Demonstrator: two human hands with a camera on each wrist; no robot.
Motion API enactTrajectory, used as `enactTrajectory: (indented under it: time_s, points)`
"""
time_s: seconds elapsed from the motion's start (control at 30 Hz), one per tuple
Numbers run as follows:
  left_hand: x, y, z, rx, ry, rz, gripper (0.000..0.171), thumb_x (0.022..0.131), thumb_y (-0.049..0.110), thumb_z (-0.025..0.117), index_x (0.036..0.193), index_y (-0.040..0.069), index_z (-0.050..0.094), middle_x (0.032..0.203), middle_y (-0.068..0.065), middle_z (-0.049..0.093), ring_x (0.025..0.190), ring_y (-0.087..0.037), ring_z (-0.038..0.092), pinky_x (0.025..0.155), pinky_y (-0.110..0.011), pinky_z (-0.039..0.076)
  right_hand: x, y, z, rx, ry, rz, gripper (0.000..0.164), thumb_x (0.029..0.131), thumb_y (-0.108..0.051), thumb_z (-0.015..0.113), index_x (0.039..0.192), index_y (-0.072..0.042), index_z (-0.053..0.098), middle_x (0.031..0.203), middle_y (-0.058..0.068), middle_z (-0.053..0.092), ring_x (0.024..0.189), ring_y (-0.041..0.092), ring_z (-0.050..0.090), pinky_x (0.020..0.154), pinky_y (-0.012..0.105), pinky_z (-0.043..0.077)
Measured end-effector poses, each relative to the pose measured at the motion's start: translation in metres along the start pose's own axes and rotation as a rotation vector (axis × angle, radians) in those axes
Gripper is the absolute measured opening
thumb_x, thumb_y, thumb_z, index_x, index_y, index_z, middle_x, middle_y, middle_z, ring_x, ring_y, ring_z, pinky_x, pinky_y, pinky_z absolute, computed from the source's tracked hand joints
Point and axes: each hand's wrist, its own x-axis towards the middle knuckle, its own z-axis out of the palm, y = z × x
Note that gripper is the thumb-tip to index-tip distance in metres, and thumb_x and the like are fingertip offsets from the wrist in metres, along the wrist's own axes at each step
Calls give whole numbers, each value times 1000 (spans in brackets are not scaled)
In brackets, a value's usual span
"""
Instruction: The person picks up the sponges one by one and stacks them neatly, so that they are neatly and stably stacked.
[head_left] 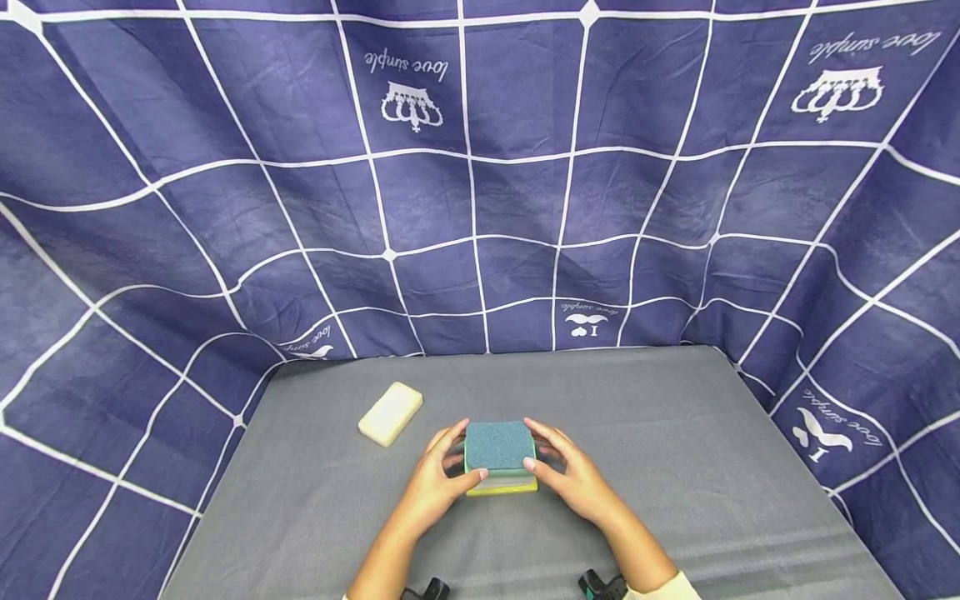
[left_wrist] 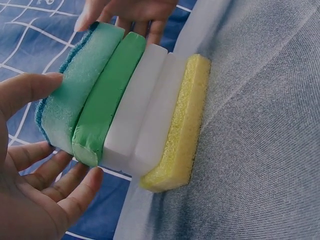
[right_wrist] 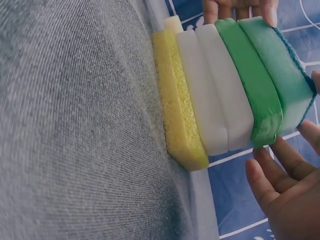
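Observation:
In the head view, a stack stands between both hands near the table's front. Its teal sponge (left_wrist: pixel 82 82) is uppermost, with a dark blue scouring face (head_left: pixel 498 444) upward. Beneath come a smooth green block (left_wrist: pixel 107 102), two white blocks (right_wrist: pixel 212 85) and, on the table, a yellow sponge (right_wrist: pixel 175 100). My left hand (head_left: pixel 431 483) holds the teal sponge's left end between thumb and fingers, its lower fingers beside the green block. At the right end my right hand (head_left: pixel 581 479) holds the same sponge, thumb on the near side; its lower fingertips reach the green block.
A cream sponge (head_left: pixel 391 413) lies flat on the grey table cover (head_left: pixel 660 442), left of and behind the stack. Blue cloth (head_left: pixel 517 200) with white lines hangs behind the table and along both sides.

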Motion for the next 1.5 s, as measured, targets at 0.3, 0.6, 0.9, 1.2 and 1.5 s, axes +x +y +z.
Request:
enactTrajectory:
  time_s: [0.3, 0.6, 0.9, 1.2, 1.5]
  points:
    - [0, 0, 1, -18, 22, -6, 75, 83, 18, 83, 148, 6, 49, 143, -15, 52, 132, -36, 54, 102, -45, 52, 0, 2, 1, 19, 6, -14, 57, 97, -18, 69, 150, -18, 48, 146, 8, 56, 133, 11, 54, 106, 35, 49]
    - [0, 0, 0, -10, 8, -11, 72, 84, 18, 82, 147, 5, 50, 144, -19, 51, 125, -38, 59, 99, -46, 54, 1, -2, 1, 33, -18, 19, 59, 96, -20, 70, 151, -14, 48, 142, 4, 56, 128, 10, 56, 106, 45, 49]
    - [0, -1, -1, 31, -19, -11, 74, 86, 26, 81, 149, 5, 47, 143, -17, 52, 125, -36, 59, 100, -47, 53, 1, -2, 1, 37, -22, 23, 58, 97, -20, 70, 150, -14, 48, 141, 4, 57, 127, 11, 56, 105, 43, 50]
    - [0, -1, -1, 11, -19, -13, 74, 86, 25, 81, 150, 6, 47, 144, -17, 51, 128, -37, 56, 102, -49, 52, 1, -2, 1, 32, -21, 37, 58, 96, -22, 71, 150, -17, 49, 141, 4, 57, 126, 10, 56, 105, 43, 50]
    - [1, -4, 0, -6, 14, 28, 73, 85, 20, 82, 148, 6, 49, 142, -19, 52, 132, -39, 51, 101, -51, 51, 3, -4, 0, 21, -17, 44, 57, 95, -21, 72, 148, -18, 51, 139, 5, 58, 127, 10, 57, 106, 47, 49]
